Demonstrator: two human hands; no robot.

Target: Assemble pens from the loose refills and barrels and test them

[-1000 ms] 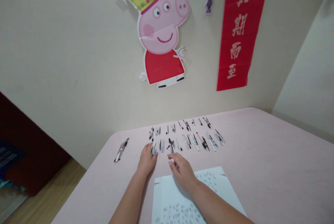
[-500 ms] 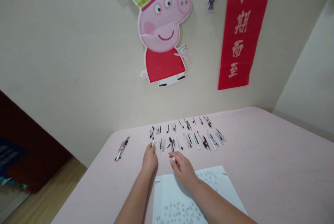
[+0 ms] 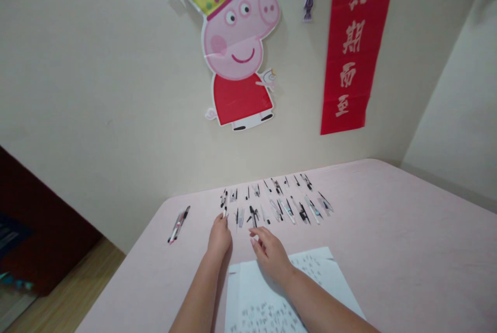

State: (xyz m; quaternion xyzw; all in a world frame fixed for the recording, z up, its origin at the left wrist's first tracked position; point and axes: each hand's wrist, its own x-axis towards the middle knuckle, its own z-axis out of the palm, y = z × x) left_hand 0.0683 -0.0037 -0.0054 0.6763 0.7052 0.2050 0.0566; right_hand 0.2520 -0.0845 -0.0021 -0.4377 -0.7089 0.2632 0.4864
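My left hand [image 3: 219, 234] is closed around a pen [image 3: 224, 211], whose white and black end points away from me toward the rows of pen parts. Over the top of the written sheet [image 3: 256, 317] hovers my right hand [image 3: 268, 251], its fingers loosely bent, thumb and fingertips apart with nothing between them. Just beyond those fingertips lies a black pen with its clip and small parts [image 3: 253, 215]. Pale and dark pen pieces [image 3: 239, 217] lie between the two hands.
Two rows of taken-apart pens [image 3: 288, 210] spread across the far part of the pink tabletop [image 3: 388, 250]. A few whole pens [image 3: 179, 225] lie together at the left. On the wall behind hang a cartoon pig cutout [image 3: 238, 63] and a red banner [image 3: 349, 53].
The whole view has shifted slightly. My left hand still holds the pen, and my right hand keeps nearly the same place and pose.
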